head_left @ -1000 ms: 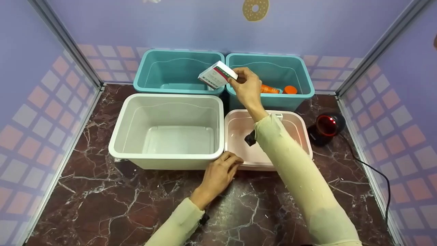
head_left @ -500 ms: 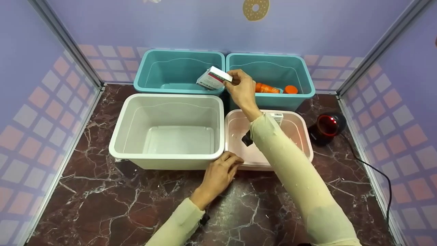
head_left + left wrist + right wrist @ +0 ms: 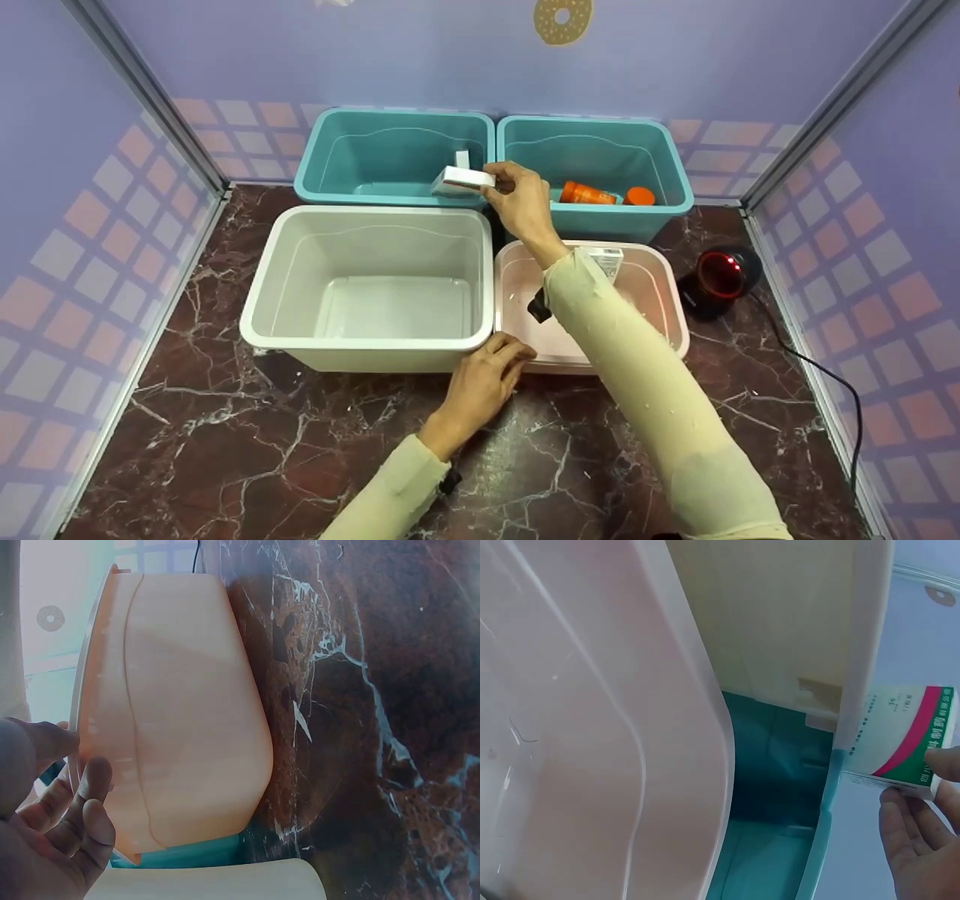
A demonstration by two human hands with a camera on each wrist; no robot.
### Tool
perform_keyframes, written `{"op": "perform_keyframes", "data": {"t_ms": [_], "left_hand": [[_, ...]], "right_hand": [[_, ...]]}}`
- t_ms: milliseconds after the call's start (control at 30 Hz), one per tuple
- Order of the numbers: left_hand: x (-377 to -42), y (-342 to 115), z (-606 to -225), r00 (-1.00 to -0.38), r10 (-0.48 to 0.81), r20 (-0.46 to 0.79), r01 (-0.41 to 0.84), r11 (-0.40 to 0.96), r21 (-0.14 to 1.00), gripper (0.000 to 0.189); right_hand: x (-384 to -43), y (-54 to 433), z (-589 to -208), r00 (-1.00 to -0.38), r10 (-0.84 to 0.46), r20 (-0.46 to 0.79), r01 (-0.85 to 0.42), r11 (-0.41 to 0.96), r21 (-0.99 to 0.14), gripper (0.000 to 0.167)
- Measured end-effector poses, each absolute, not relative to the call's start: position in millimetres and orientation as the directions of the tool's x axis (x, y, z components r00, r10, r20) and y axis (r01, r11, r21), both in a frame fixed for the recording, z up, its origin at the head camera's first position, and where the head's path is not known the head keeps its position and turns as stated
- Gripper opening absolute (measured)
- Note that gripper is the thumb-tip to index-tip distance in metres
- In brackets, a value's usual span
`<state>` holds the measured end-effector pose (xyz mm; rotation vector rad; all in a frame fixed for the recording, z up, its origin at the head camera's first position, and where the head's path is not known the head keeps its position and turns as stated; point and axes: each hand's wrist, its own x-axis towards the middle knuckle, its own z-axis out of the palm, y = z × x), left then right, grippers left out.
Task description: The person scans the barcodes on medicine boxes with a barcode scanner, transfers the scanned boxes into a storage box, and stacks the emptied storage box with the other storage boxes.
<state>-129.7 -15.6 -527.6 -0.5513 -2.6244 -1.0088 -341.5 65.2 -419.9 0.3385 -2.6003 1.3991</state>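
My right hand [image 3: 523, 201] pinches a white medicine box [image 3: 463, 178] by one end, low over the right front part of the left teal bin [image 3: 352, 196]. Green and pink bands show on the medicine box [image 3: 905, 736] in the right wrist view. Behind it, another small white box [image 3: 462, 159] stands inside that bin. At the near left corner of the pink bin [image 3: 559, 360], my left hand [image 3: 480, 382] grips the rim. The left wrist view has the thumb over the pink bin's rim and the fingers [image 3: 96, 778] curled beneath it. A further white box [image 3: 606, 262] leans inside the pink bin.
A white bin [image 3: 367, 343] stands left of the pink one. The right teal bin [image 3: 615, 212] holds an orange bottle [image 3: 587, 193] and an orange-capped item [image 3: 639, 196]. At right is a black device [image 3: 716, 281] glowing red, its cable [image 3: 817, 367] trailing along the table.
My right hand has moved left and slightly down with the medicine box, which has tilted and now sits lower over the left teal bin. The left hand has stayed put.
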Motion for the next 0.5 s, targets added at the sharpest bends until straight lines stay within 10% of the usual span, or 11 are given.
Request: {"op": "perform_keyframes", "data": {"t_ms": [500], "left_hand": [[-130.0, -15.9, -528.8, -0.884, 0.256, 0.391, 0.451, 0.69, 0.566, 0.011]], "right_hand": [[-337.7, 70.2, -422.1, -0.957, -0.176, 0.232, -0.291, 0.54, -0.79, 0.028]]}}
